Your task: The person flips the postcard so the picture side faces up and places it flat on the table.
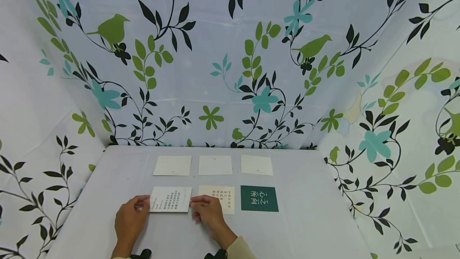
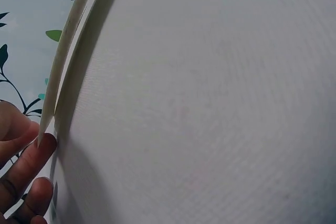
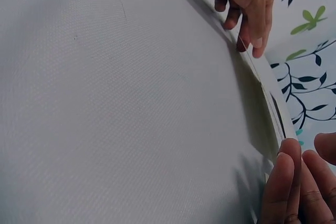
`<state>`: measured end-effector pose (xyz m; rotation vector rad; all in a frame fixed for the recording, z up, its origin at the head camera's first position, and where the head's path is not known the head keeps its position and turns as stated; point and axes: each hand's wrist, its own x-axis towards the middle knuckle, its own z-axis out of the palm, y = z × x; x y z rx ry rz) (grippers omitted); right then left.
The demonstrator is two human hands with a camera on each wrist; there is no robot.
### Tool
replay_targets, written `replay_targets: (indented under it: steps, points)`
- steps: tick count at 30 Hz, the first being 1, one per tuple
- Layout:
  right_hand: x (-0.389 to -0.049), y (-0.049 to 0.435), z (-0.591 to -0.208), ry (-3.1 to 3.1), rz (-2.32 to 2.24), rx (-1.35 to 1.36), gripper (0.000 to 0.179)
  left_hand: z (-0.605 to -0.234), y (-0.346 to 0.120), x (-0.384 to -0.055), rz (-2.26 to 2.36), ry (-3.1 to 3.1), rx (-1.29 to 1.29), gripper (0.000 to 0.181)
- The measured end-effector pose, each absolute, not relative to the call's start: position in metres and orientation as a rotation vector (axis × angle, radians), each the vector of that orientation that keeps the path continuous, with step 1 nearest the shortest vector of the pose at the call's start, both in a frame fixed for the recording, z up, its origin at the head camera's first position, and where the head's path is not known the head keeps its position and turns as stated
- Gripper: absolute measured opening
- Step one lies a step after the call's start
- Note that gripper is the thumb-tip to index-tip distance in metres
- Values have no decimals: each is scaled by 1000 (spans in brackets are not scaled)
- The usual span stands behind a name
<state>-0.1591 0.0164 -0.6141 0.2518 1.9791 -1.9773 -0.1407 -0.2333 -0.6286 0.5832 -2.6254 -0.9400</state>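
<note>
A white card [image 1: 170, 200] printed with columns of dark characters is between my two hands. My left hand [image 1: 130, 219] pinches its left edge between thumb and finger, and the left wrist view shows that edge [image 2: 65, 66] raised, with a shadow under it. At the right edge, my right hand [image 1: 210, 213] has its curled fingers against the card, the fingertips [image 3: 286, 148] right at its rim. Behind the right hand lies a cream card [image 1: 226, 200] with reddish characters, partly covered. Farther right lies a dark green card [image 1: 259, 205] with large white characters.
Along the back of the white table [image 1: 305, 227] lie three pale blank-looking cards: one at left [image 1: 172, 166], one in the middle [image 1: 215, 165] and one at right [image 1: 256, 165]. A patterned cloth [image 1: 201, 71] with leaves and birds hangs behind and at both sides.
</note>
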Motion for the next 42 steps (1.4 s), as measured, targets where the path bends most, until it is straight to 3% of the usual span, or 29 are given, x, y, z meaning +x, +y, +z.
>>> replay_targets:
  steps: [42]
  points:
    - [-164,20,-618,1966,-1980,248,13,-633,-234,-141,-1007,-2600,640,16]
